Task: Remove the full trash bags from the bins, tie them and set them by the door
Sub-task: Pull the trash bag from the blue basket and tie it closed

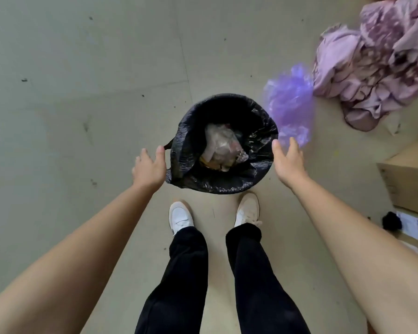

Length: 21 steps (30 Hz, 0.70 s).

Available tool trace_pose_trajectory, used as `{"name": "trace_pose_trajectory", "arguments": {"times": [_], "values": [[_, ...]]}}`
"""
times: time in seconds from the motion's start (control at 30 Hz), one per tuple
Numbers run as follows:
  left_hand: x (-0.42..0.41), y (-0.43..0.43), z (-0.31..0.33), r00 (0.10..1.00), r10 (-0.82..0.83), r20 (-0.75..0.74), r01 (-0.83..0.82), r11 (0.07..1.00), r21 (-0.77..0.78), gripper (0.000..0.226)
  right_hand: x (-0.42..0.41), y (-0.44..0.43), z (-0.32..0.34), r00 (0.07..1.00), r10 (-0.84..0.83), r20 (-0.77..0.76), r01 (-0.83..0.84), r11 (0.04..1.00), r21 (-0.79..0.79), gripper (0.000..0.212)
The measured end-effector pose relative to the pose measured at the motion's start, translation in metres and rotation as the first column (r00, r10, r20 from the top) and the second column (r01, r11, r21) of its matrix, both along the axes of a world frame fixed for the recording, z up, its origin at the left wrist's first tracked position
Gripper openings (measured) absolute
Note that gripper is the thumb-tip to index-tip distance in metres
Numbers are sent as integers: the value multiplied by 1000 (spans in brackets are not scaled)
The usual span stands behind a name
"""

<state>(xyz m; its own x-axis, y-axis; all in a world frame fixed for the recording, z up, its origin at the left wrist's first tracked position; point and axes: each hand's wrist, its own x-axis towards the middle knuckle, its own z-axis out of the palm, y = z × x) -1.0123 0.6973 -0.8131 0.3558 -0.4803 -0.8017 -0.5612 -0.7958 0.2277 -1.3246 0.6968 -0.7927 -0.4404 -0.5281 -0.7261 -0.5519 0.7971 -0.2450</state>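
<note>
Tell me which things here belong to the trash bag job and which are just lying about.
Part of the job:
black trash bag lining the bin
trash inside it
left hand and right hand, open on either side of the bag

Just lying about:
purple cloth pile
cardboard boxes
purple plastic bag, blurred, purpose unclear

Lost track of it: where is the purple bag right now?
Head view, right of centre: the purple bag is just right of the black-lined bin, beyond the right hand, with the lilac cloth heap behind it.
</note>
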Motion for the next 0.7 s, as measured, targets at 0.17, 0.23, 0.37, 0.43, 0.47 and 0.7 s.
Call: {"name": "trace_pose_trajectory", "arguments": {"times": [0.17, 0.23, 0.37, 0.43, 0.47, 0.7], "values": [[-21, 36, -94, 833, 549, -62, -528, 824, 208, 80, -19, 23, -97, 912, -331, 241, 323, 944, 74, 95], [-33, 37, -109, 703, 683, -200, -614, 724, 314, 73, -17, 26, -119, 795, -438, 421, 429, 895, 122, 77], [-54, 9, -119, 462, 711, -530, -670, 672, 316, 51, -11, 21, -137, 533, -606, 591, 611, 759, 227, 42], [-57, -12, -115, 355, 706, -613, -725, 622, 296, 49, -11, 15, -137, 498, -641, 583, 679, 707, 198, 41], [-57, -23, -112, 364, 693, -622, -730, 627, 271, 44, -12, 10, -137, 501, -653, 568, 711, 685, 161, 41], [-50, -84, -95, 534, 602, -594, -710, 700, 71, 6, -6, -38, -119, 490, -610, 623, 789, 614, -20, 37]]}}
